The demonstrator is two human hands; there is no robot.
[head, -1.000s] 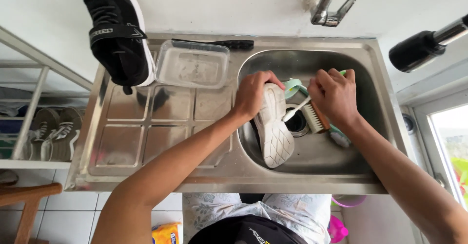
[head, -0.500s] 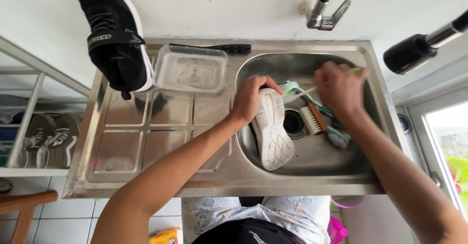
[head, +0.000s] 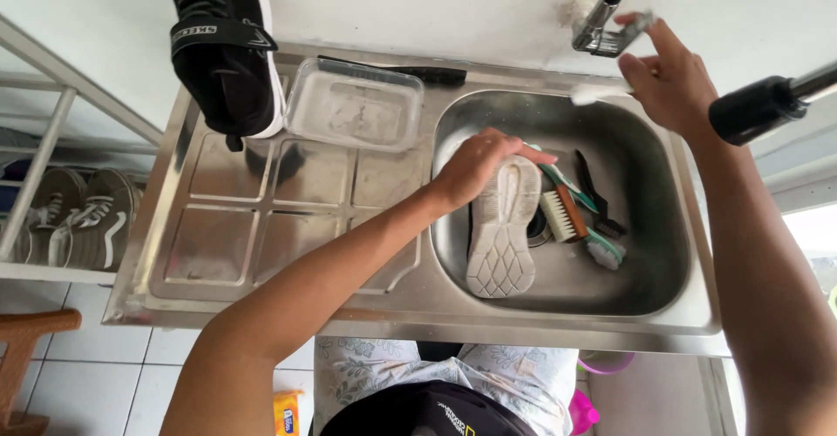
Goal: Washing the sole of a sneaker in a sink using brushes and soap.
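Shoe (head: 501,231) lay sole-up in the sink (head: 663,227), its heel gripped by the left hand (head: 475,166); likely light, wet, slippery. Right hand (head: 667,78), open, touched the tap (head: 610,35).

Showing pale grey, tread-patterned rubber sole of upturned shoe (head: 502,235); gleaming silver steel sink (head: 645,227); black sneaker with white edge (head: 222,48); green-handled scrubbing brush (head: 567,205); clear plastic tub (head: 353,105).

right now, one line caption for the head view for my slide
Left hand holds a shoe sole-up in the sink; right hand at the tap.
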